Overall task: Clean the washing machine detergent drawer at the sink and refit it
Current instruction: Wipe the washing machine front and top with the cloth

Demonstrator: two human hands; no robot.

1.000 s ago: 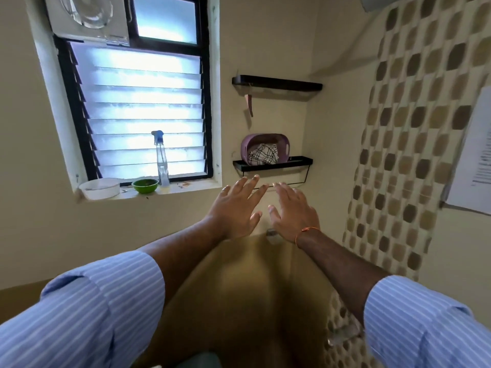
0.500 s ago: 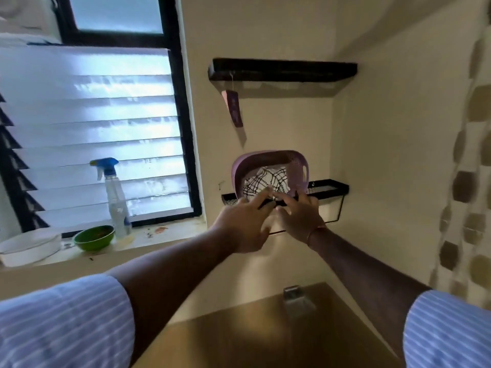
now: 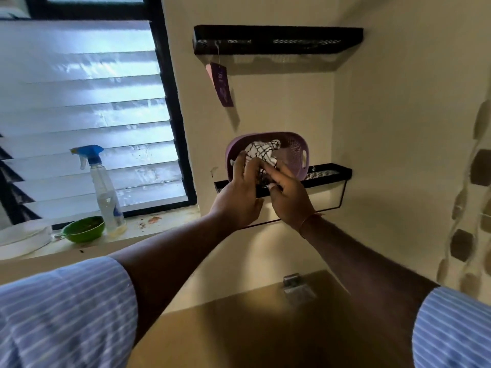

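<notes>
Two hands, frame centre: left hand (image 3: 239, 192) and right hand (image 3: 288, 193), fingers curled, gripping checked cloth (image 3: 261, 152) in purple basket (image 3: 295, 152) on shelf (image 3: 329, 172).

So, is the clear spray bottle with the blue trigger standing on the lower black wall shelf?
No, the clear spray bottle with the blue trigger stands on the window sill, left of that shelf.

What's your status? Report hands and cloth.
Left hand and right hand both at purple basket on lower shelf, fingers on checked cloth. Grip unclear. Nothing blocking.
</notes>
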